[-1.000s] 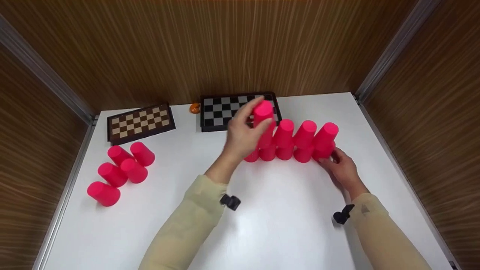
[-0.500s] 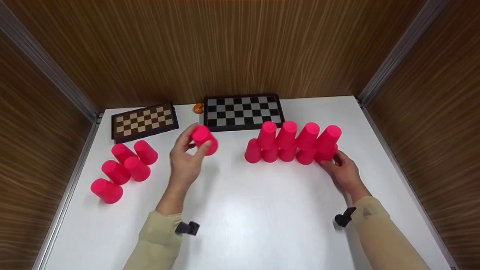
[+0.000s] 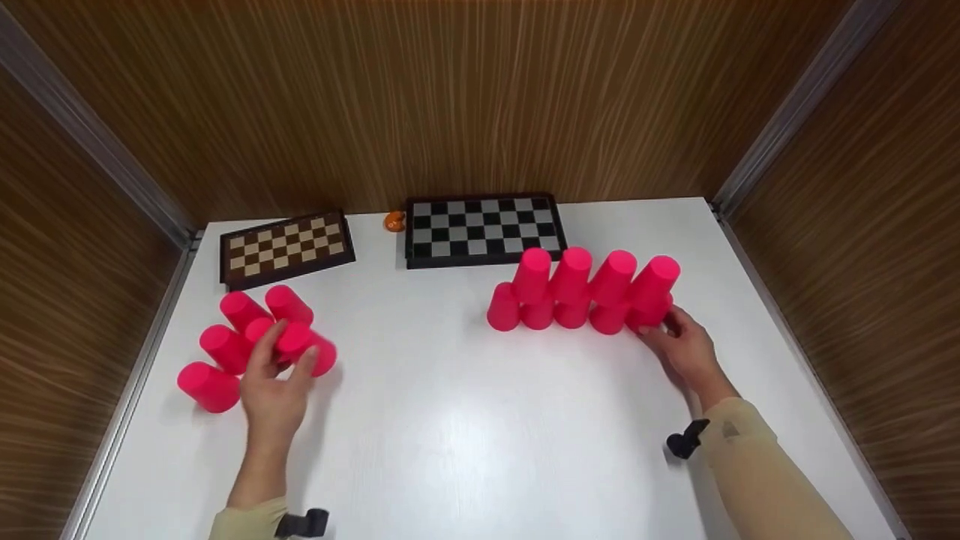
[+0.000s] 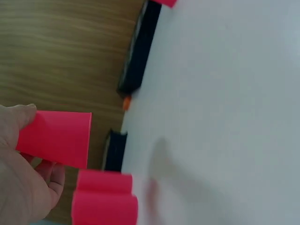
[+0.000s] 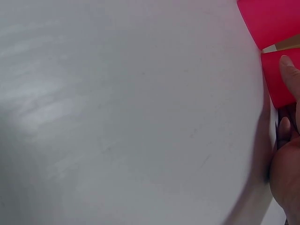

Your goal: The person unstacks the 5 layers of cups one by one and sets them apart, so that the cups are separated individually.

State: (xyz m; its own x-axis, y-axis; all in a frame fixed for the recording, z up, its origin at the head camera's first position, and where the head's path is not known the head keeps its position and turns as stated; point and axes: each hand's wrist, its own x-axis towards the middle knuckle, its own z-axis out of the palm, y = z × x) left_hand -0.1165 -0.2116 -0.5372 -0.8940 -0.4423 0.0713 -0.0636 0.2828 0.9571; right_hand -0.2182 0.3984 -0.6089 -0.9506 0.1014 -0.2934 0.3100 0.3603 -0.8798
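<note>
In the head view my left hand [image 3: 274,390] pinches an upside-down pink cup [image 3: 315,352] between thumb and fingers. It hangs over the right side of a group of several pink cups [image 3: 225,349], partly covering one of them. The left wrist view shows this held cup [image 4: 58,138] apart from the cups below. At the right, several inverted pink cups [image 3: 574,313] form a lower row, with a second row [image 3: 575,274] standing on top. My right hand [image 3: 688,352] grips the lower row's rightmost cup [image 3: 651,313], its thumb on the cup wall [image 5: 275,84] in the right wrist view.
A black and grey checkered board [image 3: 484,229] lies at the back, behind the stacked cups. Further left is a brown and cream checkered board [image 3: 286,247], with a small orange object [image 3: 394,221] between the two. Wood-grain panels [image 3: 450,97] enclose the white table [image 3: 480,450].
My left hand has carried a cup leftward from above the stack's left end to the left group. The right hand stays on its cup.
</note>
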